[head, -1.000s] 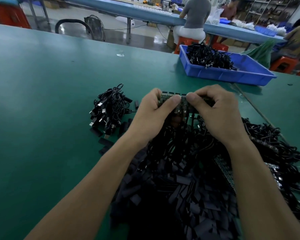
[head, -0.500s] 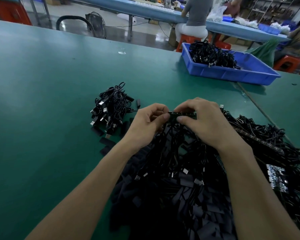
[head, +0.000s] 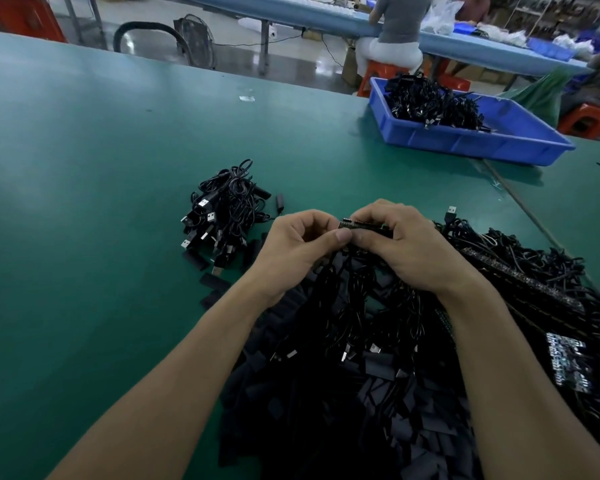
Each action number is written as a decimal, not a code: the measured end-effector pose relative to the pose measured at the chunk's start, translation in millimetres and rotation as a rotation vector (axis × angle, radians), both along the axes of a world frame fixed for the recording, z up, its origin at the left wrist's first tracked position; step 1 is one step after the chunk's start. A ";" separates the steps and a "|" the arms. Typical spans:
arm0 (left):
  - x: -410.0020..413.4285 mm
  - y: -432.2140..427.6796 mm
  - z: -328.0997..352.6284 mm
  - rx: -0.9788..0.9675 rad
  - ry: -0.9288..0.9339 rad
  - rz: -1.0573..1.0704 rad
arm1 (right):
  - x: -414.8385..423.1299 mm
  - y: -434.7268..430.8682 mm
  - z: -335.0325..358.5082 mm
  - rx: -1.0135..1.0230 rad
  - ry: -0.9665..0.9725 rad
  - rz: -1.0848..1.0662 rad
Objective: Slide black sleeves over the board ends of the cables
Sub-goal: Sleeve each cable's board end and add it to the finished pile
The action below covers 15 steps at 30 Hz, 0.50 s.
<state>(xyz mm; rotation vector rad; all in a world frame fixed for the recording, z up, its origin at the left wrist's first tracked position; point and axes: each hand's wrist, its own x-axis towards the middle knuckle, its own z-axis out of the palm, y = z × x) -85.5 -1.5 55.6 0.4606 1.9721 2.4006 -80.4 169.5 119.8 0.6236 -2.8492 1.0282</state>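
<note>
Left hand (head: 298,249) and right hand (head: 411,249) fingers (head: 342,235) pinch what seems a board strip (head: 364,225) over tangled cables (head: 378,306), blue bin (head: 465,144) beyond.

The table (head: 84,202) is plain deep green. Along its near edge the heap of sleeves (head: 395,427) is matt black to dark grey. The cables (head: 520,258) tangled beside it are black, as is the smaller bundle (head: 222,209), which has silver plugs. The strip of boards (head: 361,225) is dark green with black parts. A board (head: 568,365) near the right edge is black, flecked white and pale blue. The tray (head: 465,143) at the far right is bright blue. Beyond the table, the stool (head: 383,69) is orange-red and the bench (head: 291,10) is pale blue.
</note>
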 end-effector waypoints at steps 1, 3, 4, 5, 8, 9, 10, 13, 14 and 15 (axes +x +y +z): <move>-0.4 -0.1 0.8 0.015 -0.013 -0.022 | -0.5 1.0 -0.2 -0.028 -0.013 0.007; -1.5 -1.0 1.6 0.036 -0.037 -0.065 | -1.3 3.9 0.3 -0.065 -0.044 0.017; -2.3 -1.7 1.6 0.051 -0.054 -0.090 | -1.6 5.4 1.0 -0.081 -0.058 0.028; -2.7 -2.1 2.0 0.080 -0.079 -0.125 | -1.7 6.9 1.7 -0.110 -0.073 0.048; -1.5 -2.8 5.7 0.213 -0.136 -0.210 | -0.2 9.9 6.0 -0.212 -0.103 0.065; -1.0 -3.0 7.1 0.244 -0.134 -0.191 | 0.7 11.3 7.4 -0.206 -0.088 0.043; -0.5 -3.3 8.8 0.285 -0.128 -0.160 | 1.8 13.5 8.0 -0.183 -0.062 0.012; 0.4 -9.3 15.3 0.481 -0.144 -0.100 | 1.4 26.6 9.7 -0.017 -0.025 -0.149; 1.6 -13.1 18.5 0.517 -0.138 -0.088 | 1.5 30.4 11.1 0.064 -0.037 -0.217; 3.3 -17.4 22.1 0.517 -0.121 -0.071 | 1.8 32.2 12.6 0.137 -0.055 -0.285</move>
